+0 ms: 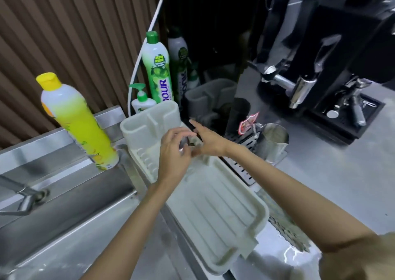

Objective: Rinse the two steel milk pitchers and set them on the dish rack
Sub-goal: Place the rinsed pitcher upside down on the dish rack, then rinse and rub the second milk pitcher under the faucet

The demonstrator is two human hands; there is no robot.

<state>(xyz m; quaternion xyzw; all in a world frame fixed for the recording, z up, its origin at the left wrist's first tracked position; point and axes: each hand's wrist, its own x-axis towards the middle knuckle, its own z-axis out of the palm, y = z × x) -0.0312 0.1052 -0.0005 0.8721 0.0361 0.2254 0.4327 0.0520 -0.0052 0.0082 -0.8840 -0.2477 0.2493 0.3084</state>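
Both my hands meet over the far half of the white plastic dish rack (215, 213). My left hand (173, 151) is curled around a small steel pitcher (185, 145), of which only a dark rim and a bit of shiny wall show between my fingers. My right hand (208, 140) touches the same pitcher from the right, its index finger stretched out. A second, larger steel milk pitcher (273, 142) stands upright on the slotted drip tray to the right of the rack, untouched.
A steel sink (64, 205) with a tap (25, 196) lies to the left. A yellow soap bottle (79, 121), a green one (157, 70) and a pump bottle (142, 100) stand behind. A black coffee machine (320, 65) fills the right back. Wet steel counter (333, 179) lies right.
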